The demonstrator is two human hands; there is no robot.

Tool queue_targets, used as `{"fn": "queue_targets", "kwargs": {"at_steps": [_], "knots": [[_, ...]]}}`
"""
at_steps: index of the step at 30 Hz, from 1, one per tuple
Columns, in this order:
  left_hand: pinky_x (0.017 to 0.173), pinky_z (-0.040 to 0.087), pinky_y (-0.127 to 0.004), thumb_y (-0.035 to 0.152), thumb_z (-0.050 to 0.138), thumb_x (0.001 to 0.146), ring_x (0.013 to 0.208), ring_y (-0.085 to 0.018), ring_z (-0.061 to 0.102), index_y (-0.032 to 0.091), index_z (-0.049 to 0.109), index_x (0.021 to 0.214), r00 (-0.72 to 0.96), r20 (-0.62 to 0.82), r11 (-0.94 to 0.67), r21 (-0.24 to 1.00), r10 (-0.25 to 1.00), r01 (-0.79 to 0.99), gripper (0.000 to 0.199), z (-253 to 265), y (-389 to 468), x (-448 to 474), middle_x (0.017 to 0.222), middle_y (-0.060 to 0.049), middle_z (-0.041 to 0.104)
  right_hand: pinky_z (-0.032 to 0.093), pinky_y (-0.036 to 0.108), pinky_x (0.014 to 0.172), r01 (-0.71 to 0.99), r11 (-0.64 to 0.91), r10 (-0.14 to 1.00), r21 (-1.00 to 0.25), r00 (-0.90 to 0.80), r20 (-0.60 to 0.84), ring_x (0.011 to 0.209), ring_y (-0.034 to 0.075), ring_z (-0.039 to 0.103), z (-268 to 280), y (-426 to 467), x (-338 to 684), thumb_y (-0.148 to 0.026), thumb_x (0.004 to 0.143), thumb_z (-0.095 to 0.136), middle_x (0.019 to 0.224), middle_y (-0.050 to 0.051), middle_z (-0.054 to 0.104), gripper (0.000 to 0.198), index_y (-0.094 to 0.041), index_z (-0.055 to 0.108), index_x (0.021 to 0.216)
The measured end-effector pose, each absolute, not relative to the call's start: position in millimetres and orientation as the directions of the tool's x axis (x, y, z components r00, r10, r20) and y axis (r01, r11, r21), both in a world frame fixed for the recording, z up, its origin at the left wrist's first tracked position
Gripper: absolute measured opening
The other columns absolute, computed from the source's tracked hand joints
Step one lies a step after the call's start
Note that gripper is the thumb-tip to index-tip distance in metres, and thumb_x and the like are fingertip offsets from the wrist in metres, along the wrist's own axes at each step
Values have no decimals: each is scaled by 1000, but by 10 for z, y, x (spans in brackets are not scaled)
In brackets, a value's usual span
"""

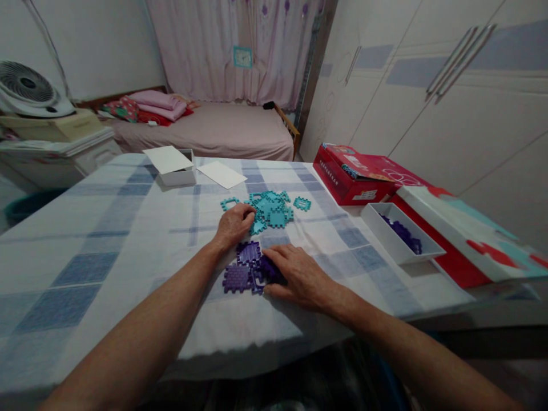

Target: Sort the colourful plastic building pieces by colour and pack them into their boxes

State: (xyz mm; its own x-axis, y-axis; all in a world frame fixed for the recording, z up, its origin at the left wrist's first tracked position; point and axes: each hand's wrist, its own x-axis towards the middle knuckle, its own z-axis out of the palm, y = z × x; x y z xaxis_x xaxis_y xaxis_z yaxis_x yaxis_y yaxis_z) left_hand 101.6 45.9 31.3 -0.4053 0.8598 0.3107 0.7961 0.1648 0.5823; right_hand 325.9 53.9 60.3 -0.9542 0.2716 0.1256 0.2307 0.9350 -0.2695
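Teal interlocking plastic tiles with notched edges [277, 218] lie heaped near the middle of the table. At the heap's left edge rests my left hand [234, 227], its fingers curled and closed; anything between the fingertips is hidden. Nearer to me is a small group of purple interlocking tiles [237, 278], some flat and some overlapping. My right hand [302, 275] is wrapped round the right part of this group, thumb in front and fingers behind, partly covering the tiles it grips. Single teal pieces lie apart from the heap, such as a frame-shaped tile [302, 204] to its right.
On the right, an open white box [400, 251] holds more purple tiles, beside a red box [351, 177] and a red-and-white carton [454, 240]. At the far left stands another white box [177, 176] with a lid leaning on it. A white card [222, 174] lies beside it.
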Motion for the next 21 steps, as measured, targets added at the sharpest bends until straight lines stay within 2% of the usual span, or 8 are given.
{"fn": "queue_targets", "kwargs": {"at_steps": [4, 9, 12, 15, 21], "knots": [[84, 47, -32, 28, 43, 81, 89, -22, 64, 18, 72, 94, -406, 315, 161, 586, 858, 794, 33, 322, 460, 1022, 96, -8, 72, 44, 43, 95, 227, 937, 269, -264, -954, 133, 114, 28, 51, 625, 490, 3297, -37, 82, 65, 128, 17, 55, 60, -10, 46, 132], [83, 47, -31, 31, 44, 81, 87, -21, 64, 19, 72, 94, -397, 330, 145, 585, 857, 798, 33, 290, 465, 1001, 95, -7, 72, 42, 51, 92, 344, 918, 372, -195, -918, 134, 110, 33, 50, 643, 304, 3234, -61, 77, 63, 124, 17, 56, 77, -12, 46, 132], [84, 47, -31, 32, 43, 82, 88, -21, 63, 19, 72, 94, -395, 336, 139, 584, 855, 799, 33, 263, 473, 983, 97, -7, 71, 42, 48, 90, 379, 910, 403, -169, -903, 145, 105, 31, 51, 637, 256, 3192, -52, 81, 62, 117, 16, 57, 66, -13, 47, 131], [83, 47, -31, 32, 44, 82, 87, -20, 63, 19, 72, 94, -401, 332, 146, 586, 854, 797, 33, 252, 479, 974, 96, -7, 72, 43, 43, 88, 387, 898, 417, -210, -900, 128, 101, 27, 51, 632, 302, 3204, -44, 79, 65, 110, 13, 57, 54, -14, 53, 123], [83, 46, -31, 33, 45, 81, 89, -21, 63, 20, 72, 92, -406, 326, 152, 590, 854, 793, 32, 271, 474, 978, 97, -7, 72, 42, 39, 87, 436, 851, 488, -291, -862, 135, 98, 25, 48, 601, 432, 3263, -46, 68, 73, 104, 10, 54, 51, -15, 60, 106]]}}
